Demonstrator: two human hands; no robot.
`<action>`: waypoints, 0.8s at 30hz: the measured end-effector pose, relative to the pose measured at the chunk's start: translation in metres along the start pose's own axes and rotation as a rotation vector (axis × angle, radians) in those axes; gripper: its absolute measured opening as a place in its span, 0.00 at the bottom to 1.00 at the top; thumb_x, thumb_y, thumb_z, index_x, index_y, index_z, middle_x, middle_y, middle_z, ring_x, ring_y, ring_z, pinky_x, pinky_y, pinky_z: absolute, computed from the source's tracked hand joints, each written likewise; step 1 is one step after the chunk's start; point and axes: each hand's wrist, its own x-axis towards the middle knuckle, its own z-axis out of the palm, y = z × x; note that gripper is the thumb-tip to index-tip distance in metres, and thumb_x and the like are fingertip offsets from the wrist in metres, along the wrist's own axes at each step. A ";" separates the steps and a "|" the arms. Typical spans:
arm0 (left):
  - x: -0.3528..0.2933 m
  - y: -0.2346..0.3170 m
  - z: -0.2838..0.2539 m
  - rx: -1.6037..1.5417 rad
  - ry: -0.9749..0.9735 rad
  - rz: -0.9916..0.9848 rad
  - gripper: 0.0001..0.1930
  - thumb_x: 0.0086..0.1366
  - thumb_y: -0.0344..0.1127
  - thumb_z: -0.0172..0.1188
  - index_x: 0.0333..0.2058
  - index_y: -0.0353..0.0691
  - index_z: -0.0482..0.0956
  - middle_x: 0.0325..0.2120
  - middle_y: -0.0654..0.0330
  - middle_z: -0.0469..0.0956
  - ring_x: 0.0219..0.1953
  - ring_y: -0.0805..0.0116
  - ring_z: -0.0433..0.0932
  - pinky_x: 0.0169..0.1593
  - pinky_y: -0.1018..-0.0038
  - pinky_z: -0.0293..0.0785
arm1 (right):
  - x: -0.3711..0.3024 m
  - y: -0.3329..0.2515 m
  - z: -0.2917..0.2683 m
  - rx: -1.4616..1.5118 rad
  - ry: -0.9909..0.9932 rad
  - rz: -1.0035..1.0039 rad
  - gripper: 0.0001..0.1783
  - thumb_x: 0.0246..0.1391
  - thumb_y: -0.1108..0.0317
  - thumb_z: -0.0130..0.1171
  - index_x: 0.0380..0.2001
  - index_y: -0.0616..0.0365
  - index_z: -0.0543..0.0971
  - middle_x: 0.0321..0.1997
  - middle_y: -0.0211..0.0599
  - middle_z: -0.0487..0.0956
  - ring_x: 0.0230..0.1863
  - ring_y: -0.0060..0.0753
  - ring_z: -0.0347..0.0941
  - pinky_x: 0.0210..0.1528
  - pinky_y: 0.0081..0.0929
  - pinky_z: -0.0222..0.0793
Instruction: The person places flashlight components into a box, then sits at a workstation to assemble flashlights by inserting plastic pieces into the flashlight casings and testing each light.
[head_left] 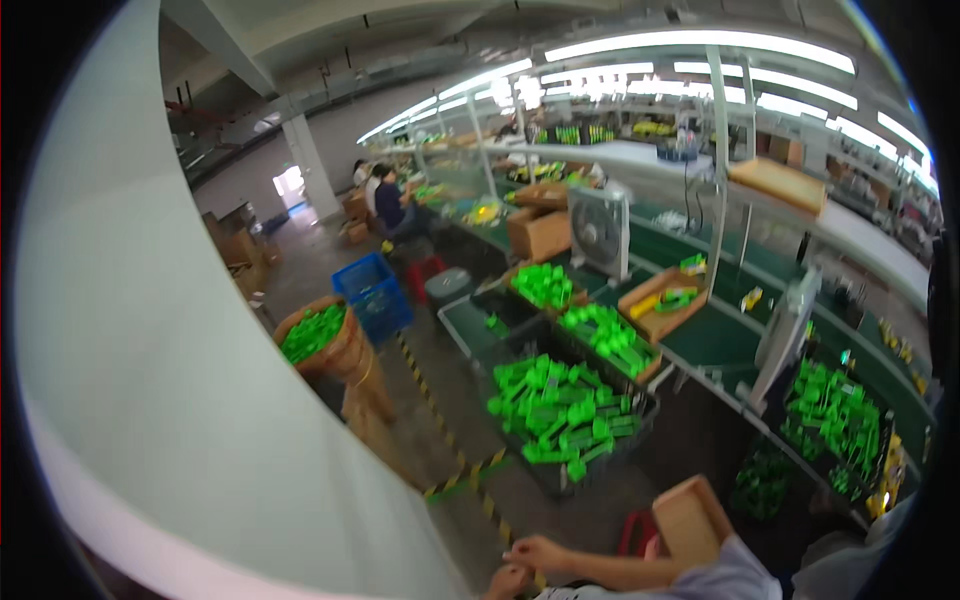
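And here are the two hands, low at the lower edge: the right hand [537, 553] sits just above the left hand [507, 582], fingers curled, and whether either grip is pinching anything I cannot tell (the picture is soft down there). Nearest by, the tan cardboard box [690, 525] stands tilted just beyond the right forearm, a partly hidden red object [634, 532] beside it. Ahead, a black crate [543, 477] brims with green parts [550, 400], and striped tape [421, 375] runs along the floor to its left. Over on that side, a round tan bin [350, 345] of more green pieces, a blue crate [375, 305] just behind; to the right, a boxy fan [600, 232] on the green bench [715, 360].
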 end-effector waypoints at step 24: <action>0.611 0.163 -0.693 0.284 0.116 -0.169 0.14 0.62 0.42 0.62 0.40 0.38 0.81 0.34 0.52 0.83 0.37 0.68 0.81 0.44 0.72 0.75 | 0.964 -0.286 -0.328 -0.325 0.128 -0.113 0.38 0.61 0.37 0.48 0.17 0.65 0.76 0.14 0.46 0.72 0.18 0.46 0.69 0.27 0.40 0.66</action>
